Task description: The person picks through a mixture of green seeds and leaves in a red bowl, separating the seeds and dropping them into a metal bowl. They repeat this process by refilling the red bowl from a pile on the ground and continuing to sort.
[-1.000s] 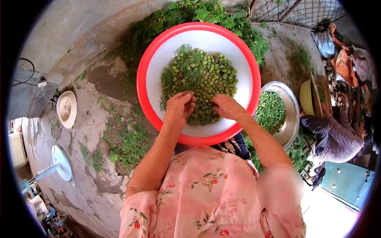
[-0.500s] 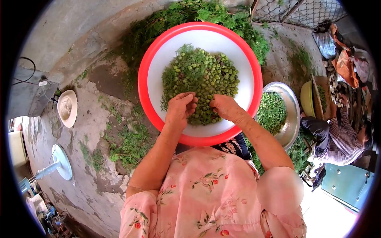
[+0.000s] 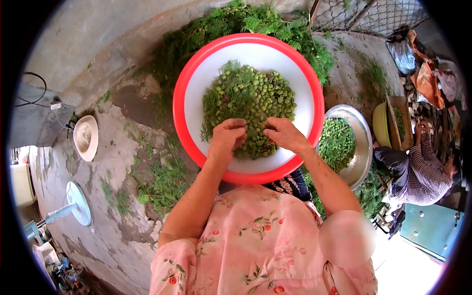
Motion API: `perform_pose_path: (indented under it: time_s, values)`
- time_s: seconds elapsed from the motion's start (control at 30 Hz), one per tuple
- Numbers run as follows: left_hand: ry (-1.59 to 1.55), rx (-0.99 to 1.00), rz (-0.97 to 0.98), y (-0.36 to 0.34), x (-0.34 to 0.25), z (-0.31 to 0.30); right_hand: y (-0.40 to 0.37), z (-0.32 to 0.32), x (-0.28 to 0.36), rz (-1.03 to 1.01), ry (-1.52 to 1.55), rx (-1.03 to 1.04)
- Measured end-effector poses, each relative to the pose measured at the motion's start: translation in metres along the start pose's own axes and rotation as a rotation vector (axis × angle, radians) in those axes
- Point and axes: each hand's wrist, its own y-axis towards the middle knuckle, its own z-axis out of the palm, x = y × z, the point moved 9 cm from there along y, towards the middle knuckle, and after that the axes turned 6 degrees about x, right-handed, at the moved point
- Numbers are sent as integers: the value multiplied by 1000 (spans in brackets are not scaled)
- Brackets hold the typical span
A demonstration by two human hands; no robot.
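A white basin with a wide red rim [image 3: 181, 101] sits in front of me. It holds a heap of small round green seed cones [image 3: 276, 93], with feathery green sprigs [image 3: 222, 96] mostly on the left side. Over the near left part of the heap is my left hand [image 3: 229, 137], its fingers curled inward. My right hand [image 3: 284, 133] faces it from the right, thumb and forefinger pinched together just above the cones. Whatever lies between the fingers of either hand is too small or hidden to make out.
To the right stands a metal bowl [image 3: 363, 135] of green cones. Beyond it a person [image 3: 425, 169] in a checked shirt sits by a yellow-green basin [image 3: 379, 123]. Cut branches [image 3: 196, 37] line the wall. A hat [image 3: 85, 138] and a fan [image 3: 78, 203] are at left.
My right hand has shifted slightly, with its fingertips now nearer my left hand. My left hand has turned a little over the heap. The basin appears slightly lower in view.
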Motion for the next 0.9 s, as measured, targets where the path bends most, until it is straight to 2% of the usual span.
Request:
perform_pose_path:
  time_s: [0.07, 0.17, 0.27, 0.3, 0.33, 0.4, 0.43, 0.5, 0.53, 0.63, 0.7, 0.77, 0.8, 0.87, 0.9]
  values:
    - [80, 77, 56, 0, -3, 8, -7, -2, 8, 40, 156, -11]
    - [10, 57, 7, -2, 0, 7, -32, -18, 20, -51, 300, -79]
    - [7, -2, 52, 0, -3, -4, -83, -44, 26, -99, 264, -171]
    - [17, -12, 63, 1, -4, -5, -101, -52, 20, -60, 183, -195]
    - [26, -21, 77, 1, -6, -6, -119, -53, 2, 58, 348, -237]
    - [38, -19, 105, 0, -11, -3, -144, -51, -44, 124, 470, -248]
    - [56, -15, 121, 0, -14, -1, -154, -51, -69, 222, 314, -246]
    - [96, -6, 153, -1, -19, 3, -166, -57, -93, 130, -264, -429]
    - [125, -25, 182, -2, -24, 5, -168, -61, -99, 173, -132, -501]
    - [292, -34, 297, -2, -38, 7, -151, -80, -50, 110, -72, -747]
    - [505, -50, 403, -5, -46, 8, -129, -79, -17, -24, -122, -891]
    - [749, -37, 587, -5, -58, 12, -97, -68, -18, 41, -293, -924]
    - [850, -41, 657, -13, -68, 19, -86, -66, -23, 64, -198, -875]
    - [1035, -50, 840, -37, -88, 42, -82, -69, -28, -27, -58, -867]
    - [1194, -71, 866, -48, -99, 50, -81, -70, -25, -57, -23, -851]
